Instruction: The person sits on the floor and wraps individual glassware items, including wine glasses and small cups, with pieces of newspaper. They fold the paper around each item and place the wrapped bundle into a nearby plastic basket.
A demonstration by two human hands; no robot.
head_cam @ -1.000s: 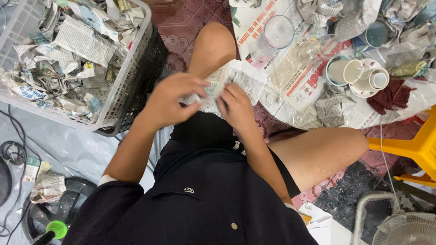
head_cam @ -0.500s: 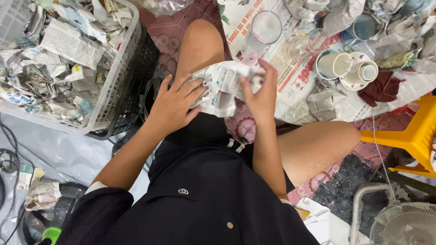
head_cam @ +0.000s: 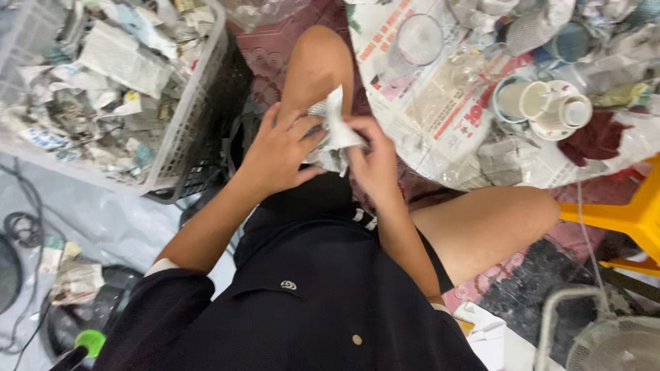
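Head cam looking straight down at my lap: both hands are bunched around a crumpled wad of newspaper (head_cam: 335, 130), right above my knees. My left hand (head_cam: 278, 154) has its grip closed on the left side of the wad, fingers spread over the paper, and my right hand (head_cam: 375, 161) has its grip pinched shut on the other side, thumb up top. One corner of the paper sticks up between the two grips. Off to the left of my left hand sits a white plastic basket (head_cam: 185, 117) stuffed with more crumpled newspaper scraps. Up and to the right of my right hand there's a newspaper sheet (head_cam: 440, 117) spread on the floor with a clear glass (head_cam: 419, 41) and some stacked white cups (head_cam: 550, 106) on it. Further right, a yellow stool (head_cam: 625, 213).
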